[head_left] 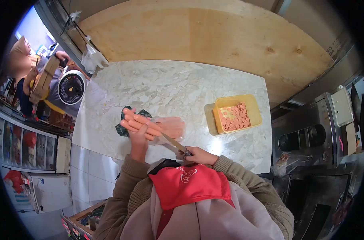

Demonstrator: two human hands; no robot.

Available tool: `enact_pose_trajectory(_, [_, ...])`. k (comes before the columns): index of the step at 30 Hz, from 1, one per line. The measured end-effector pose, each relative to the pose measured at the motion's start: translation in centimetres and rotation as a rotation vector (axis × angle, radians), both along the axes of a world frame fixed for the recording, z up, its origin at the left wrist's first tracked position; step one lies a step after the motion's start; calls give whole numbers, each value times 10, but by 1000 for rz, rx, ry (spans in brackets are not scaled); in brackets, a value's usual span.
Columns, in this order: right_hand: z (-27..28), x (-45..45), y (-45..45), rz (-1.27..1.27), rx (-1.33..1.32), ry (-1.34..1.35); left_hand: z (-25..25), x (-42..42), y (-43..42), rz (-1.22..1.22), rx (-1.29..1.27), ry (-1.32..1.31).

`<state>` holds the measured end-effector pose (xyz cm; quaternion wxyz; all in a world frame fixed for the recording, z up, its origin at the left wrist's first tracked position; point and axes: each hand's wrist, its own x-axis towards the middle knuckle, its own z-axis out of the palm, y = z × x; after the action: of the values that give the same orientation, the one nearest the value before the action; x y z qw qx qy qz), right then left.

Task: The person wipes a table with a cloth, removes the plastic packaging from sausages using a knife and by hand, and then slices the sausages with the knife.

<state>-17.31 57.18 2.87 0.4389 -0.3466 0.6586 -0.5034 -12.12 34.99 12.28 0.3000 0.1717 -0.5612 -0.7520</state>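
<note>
My left hand [138, 138] is wrapped round a bunch of several sausages [130, 119] above the left part of the table. In my right hand [201, 155] is a knife [173, 141], gripped by its dark handle, with the blade pointing up and left toward the ends of the sausages. Whether the blade touches them I cannot tell. Beneath and beside the bunch lies a clear plastic pack of sausages [174, 127]. A dark green checked cloth [121, 129] shows partly under the bunch. To the right stands a yellow plastic tub [256, 116] holding sliced sausage pieces [237, 117].
The marble-patterned table [182, 86] backs onto a plywood panel [170, 34]. A white fan [72, 88] stands off the table's left side, near another person [28, 76] beside a cardboard box. Metal kitchen equipment [306, 132] and a plastic bag [288, 163] are at the right.
</note>
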Motion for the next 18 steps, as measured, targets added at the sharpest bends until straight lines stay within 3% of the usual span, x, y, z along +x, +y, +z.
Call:
enact_pose_trajectory(2, [4,-4,-8,72,-30,15,25,7,-7,16,-10,16])
enact_pose_trajectory(5, [13,-17,-22,474,200,447,38,17,-26,47,-28,47])
enact_pose_trajectory(6, [11,-18,-27,480,197,448,37,23,-34,58,-34,48])
enact_pose_trajectory(10, [-20,-25,-60,455,250,516,26,46,-53,55,6,0])
enact_pose_trajectory(13, [-40,-37,-88,338,11,530,14,64,-53,22,98,-103])
enact_pose_trajectory(18, [-50,-60,-125,62,22,373,4,76,-37,9,27,-123])
